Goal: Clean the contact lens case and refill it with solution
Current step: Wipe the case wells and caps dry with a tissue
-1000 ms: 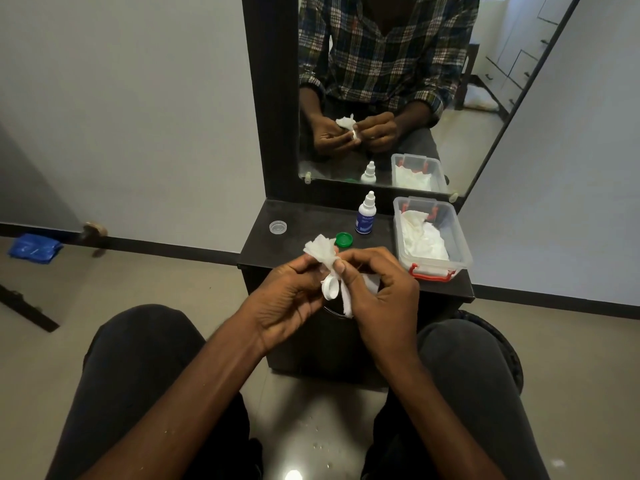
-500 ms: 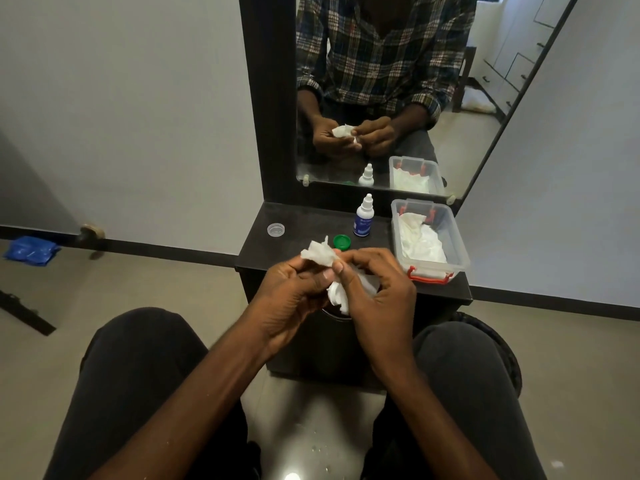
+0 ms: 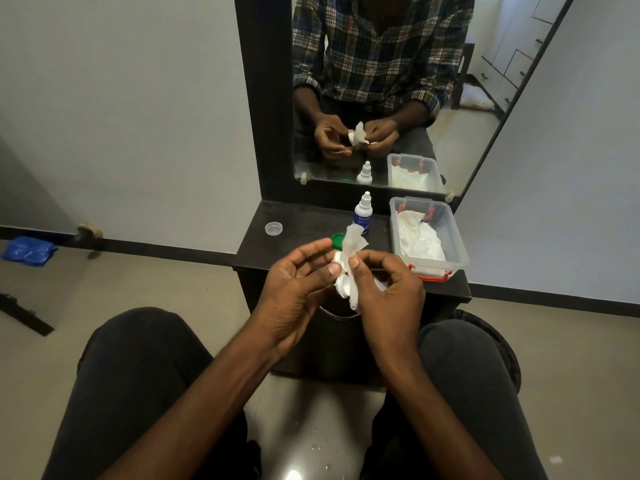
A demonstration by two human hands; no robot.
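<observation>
The left hand (image 3: 298,289) holds the white lens case (image 3: 341,284) with curled fingers. The right hand (image 3: 384,292) pinches a tissue (image 3: 351,245) against the case, just in front of the solution bottle (image 3: 363,213).

White tissue (image 3: 353,242), green cap (image 3: 336,240), white-and-blue bottle (image 3: 363,216) — red-latched clear box (image 3: 457,244) on a black shelf (image 3: 256,244).

contact lens case (image 3: 341,284): mostly hidden behind tissue (image 3: 351,252)
solution bottle (image 3: 363,216) label: too small to read
</observation>
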